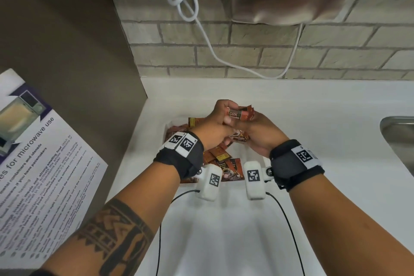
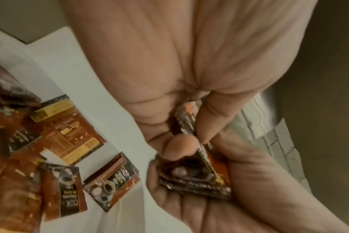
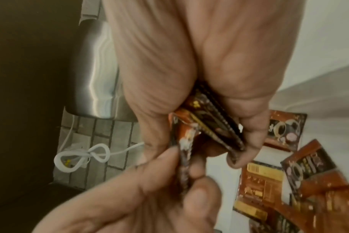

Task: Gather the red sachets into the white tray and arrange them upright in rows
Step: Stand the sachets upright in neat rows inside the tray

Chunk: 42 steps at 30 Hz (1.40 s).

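In the head view I see my left hand (image 1: 216,123) and my right hand (image 1: 257,132) meeting above the tray (image 1: 168,123), which stands on the white counter (image 1: 313,119) near the brick wall (image 1: 291,56). The left fingers curl around a small stack (image 1: 240,114) of red sachets, and the right hand touches the same stack from the other side. More sachets (image 1: 220,160) lie loose and flat in the tray under my wrists; I cannot tell if any stands upright. A poster (image 1: 33,163) about microwave use is at the left, a sink (image 1: 401,134) edge at the far right, and a white cable (image 1: 201,29) hangs on the wall. In the left wrist view, the left hand (image 2: 179,63) pinches the stack (image 2: 186,119) between thumb and fingers, and the right hand (image 2: 219,197) holds its lower part in a cupped palm. Loose sachets (image 2: 74,141) lie flat on the white surface at the left. In the right wrist view, the right hand (image 3: 199,63) has its fingers curled on the stack (image 3: 211,126), and the left hand (image 3: 149,197) pinches one edge of it. Other sachets (image 3: 259,189) lie below at the right, and a metal appliance (image 3: 96,78) is seen on the wall.
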### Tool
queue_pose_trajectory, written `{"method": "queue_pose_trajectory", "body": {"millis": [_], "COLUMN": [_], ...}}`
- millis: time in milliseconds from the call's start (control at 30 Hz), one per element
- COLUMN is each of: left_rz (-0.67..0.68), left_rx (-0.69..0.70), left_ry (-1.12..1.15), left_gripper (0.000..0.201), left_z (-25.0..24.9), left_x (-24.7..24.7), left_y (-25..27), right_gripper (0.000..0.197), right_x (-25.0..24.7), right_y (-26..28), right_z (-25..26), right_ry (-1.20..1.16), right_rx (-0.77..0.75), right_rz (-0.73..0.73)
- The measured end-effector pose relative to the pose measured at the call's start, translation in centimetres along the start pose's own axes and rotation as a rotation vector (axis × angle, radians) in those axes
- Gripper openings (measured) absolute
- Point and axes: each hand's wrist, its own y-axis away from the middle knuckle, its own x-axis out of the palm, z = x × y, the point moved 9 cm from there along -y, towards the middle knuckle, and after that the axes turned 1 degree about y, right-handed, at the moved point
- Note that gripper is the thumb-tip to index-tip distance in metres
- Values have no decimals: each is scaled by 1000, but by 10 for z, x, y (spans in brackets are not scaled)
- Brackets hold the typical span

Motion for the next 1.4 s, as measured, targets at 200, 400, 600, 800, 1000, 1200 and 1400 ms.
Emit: {"method": "queue_pose_trajectory", "body": {"millis": [200,400,600,800,1000,1200,1400], "left_rz": [24,42,84,114,-1,-3,83], "left_rx": [60,320,268,256,263,-75,23], "left_ry": [-706,-743,-751,-882,-703,466,452], "left_gripper": [101,91,78,75,112,95,38], "left_z": [-4,-33,-30,-32,-55,-44,-53], "left_x": [5,20,18,12,-10,-17,2], "left_y": [5,12,11,4,-2,-7,-6], "right_gripper": [33,18,20,11,13,29,24], "right_x": [-19,0,9,2,-17,-2,-12], "right_y": [-2,1,4,6,7,12,11], "right_z": [-11,-10,-11,-7,32,58,57], "right_ry": [-45,-50,-78,118,361,100,368], "right_rx": [93,115,162,170,-26,-127,-251], "right_rz": [-142,-41,-7,-70,-203,-32,-144]}}
